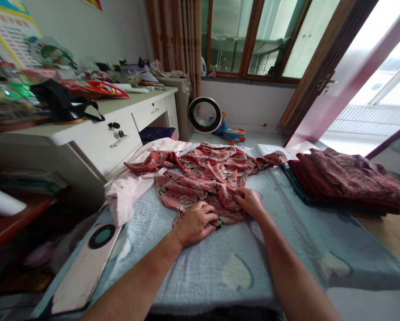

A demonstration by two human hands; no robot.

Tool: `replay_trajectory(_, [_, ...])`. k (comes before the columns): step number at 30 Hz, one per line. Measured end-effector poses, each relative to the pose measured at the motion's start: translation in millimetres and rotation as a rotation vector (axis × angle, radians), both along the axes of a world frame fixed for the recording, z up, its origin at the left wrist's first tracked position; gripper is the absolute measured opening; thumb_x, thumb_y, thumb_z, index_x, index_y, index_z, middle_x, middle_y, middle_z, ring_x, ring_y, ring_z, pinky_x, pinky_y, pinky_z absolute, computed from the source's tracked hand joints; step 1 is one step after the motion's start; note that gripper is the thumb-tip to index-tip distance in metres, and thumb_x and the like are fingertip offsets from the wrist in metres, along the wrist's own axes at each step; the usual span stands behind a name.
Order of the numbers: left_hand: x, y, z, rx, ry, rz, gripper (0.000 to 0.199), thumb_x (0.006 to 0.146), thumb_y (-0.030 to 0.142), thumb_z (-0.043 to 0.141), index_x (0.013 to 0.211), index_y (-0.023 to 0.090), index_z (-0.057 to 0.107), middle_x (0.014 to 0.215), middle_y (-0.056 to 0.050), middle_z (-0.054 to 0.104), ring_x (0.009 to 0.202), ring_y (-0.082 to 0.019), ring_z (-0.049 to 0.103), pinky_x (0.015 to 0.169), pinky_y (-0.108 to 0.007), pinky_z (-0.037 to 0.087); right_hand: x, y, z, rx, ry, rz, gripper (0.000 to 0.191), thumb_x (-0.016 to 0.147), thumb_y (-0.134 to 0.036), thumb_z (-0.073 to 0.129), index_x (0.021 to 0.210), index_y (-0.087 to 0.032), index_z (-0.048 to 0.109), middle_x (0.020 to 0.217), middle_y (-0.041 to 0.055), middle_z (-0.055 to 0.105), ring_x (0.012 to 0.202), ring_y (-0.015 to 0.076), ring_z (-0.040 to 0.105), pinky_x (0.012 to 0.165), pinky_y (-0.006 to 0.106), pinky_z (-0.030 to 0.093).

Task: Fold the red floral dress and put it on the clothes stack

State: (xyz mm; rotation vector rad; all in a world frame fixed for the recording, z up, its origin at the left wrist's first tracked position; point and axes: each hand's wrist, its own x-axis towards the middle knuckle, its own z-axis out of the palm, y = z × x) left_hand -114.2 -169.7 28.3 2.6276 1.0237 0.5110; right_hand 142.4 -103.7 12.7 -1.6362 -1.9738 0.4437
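Note:
A red patterned blouse (216,167) lies spread and crumpled on the light blue bed cover (216,285), its sleeves reaching out to both sides. My left hand (196,222) rests on its near edge, fingers laid over the fabric and slightly bent. At the near right edge of the same garment, my right hand (250,201) has thumb and fingers closed on the cloth. Under and beside the left sleeve is a pale pink garment (128,196).
Folded dark red clothes (350,178) are stacked at the right. A flat pinkish board with a black ring (82,267) lies at the left edge. Beyond stand a white desk (106,147) covered with clutter, a round-doored appliance (205,115) and a blue toy (231,131).

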Motion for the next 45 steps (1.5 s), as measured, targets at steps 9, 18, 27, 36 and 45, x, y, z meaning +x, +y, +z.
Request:
replay_trajectory(9, [6.8,2.1,-2.1,0.043,0.026,-0.003,0.015,0.095,0.023,0.055,0.099,0.023,0.069,0.103,-0.005,0.065,0.107,-0.022,0.053,0.096,-0.037,0.044,26.0,5.2,18.0,0.381,0.362,-0.359,0.030,0.080,-0.041,0.057,0.086,-0.019,0.076,0.075,0.0024,0.061,0.070,0.0166,0.056,0.070,0.029,0.045])
replay_trajectory(18, [6.2,0.7,2.7,0.018,-0.035,0.009,0.017,0.094,0.018,0.048,0.092,0.019,0.065,0.093,-0.007,0.066,0.095,-0.021,0.059,0.088,-0.036,0.046,26.7,19.0,4.9,0.307,0.967,-0.267,0.048,0.081,-0.040,0.053,0.125,-0.021,0.058,0.116,0.0079,0.066,0.101,0.0211,0.064,0.087,0.038,0.052])
replay_trajectory(27, [4.5,-3.3,1.3,-0.064,-0.174,0.007,0.021,0.092,0.032,0.057,0.108,0.021,0.064,0.109,-0.007,0.068,0.104,-0.021,0.062,0.092,-0.034,0.048,22.1,12.6,-14.2,0.414,-0.044,-0.446,0.054,0.075,-0.027,0.060,0.128,-0.018,0.059,0.141,0.0169,0.045,0.123,0.0325,0.046,0.104,0.050,0.037])
replay_trajectory(36, [-9.3,4.3,-3.1,0.002,-0.070,0.120,0.030,0.081,0.027,0.069,0.110,0.022,0.066,0.113,-0.007,0.066,0.107,-0.026,0.057,0.095,-0.040,0.047,-23.2,-16.7,-2.5,0.204,-0.117,0.139,0.019,0.087,-0.020,0.050,0.087,-0.022,0.068,0.085,0.0048,0.068,0.080,0.0189,0.060,0.076,0.028,0.044])
replay_trajectory(45, [-10.2,-1.1,1.2,0.027,0.142,0.277,0.035,0.076,0.003,0.051,0.105,0.019,0.062,0.109,-0.010,0.063,0.101,-0.025,0.060,0.088,-0.037,0.049,-26.7,-20.7,7.4,0.088,-0.272,0.150,0.013,0.084,-0.017,0.056,0.090,-0.018,0.068,0.094,0.0073,0.064,0.089,0.0198,0.058,0.080,0.029,0.042])
